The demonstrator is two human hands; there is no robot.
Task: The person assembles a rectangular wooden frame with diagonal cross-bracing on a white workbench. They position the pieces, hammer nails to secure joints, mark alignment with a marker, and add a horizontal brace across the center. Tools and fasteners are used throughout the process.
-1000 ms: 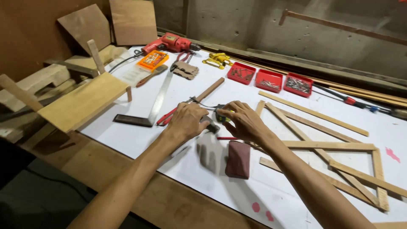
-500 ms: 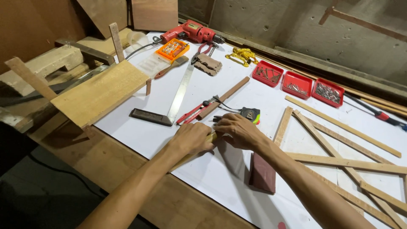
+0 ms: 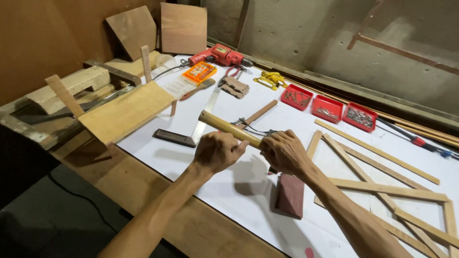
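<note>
Both hands raised over white bench sheet point(image 3: 229, 200), gripping round wooden handle point(image 3: 229, 128), likely a hammer, held slanted above the sheet. Left hand point(image 3: 217, 152) fist-curled, fingers pressed together round mid-shaft. Right hand point(image 3: 285, 152) wrapped over far end, fingers curled; head hidden under it. Brown block point(image 3: 290, 195) lying just below. Best kept: firm grip, handle clear of try square point(image 3: 191, 136) and thin wood strips point(image 3: 377, 188).

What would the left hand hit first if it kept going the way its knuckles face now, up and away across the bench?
Probably the steel square lying flat just beyond the left hand, which grips the wooden handle. The hand looks raised above the white sheet, so it might pass over; depth is unclear.
</note>
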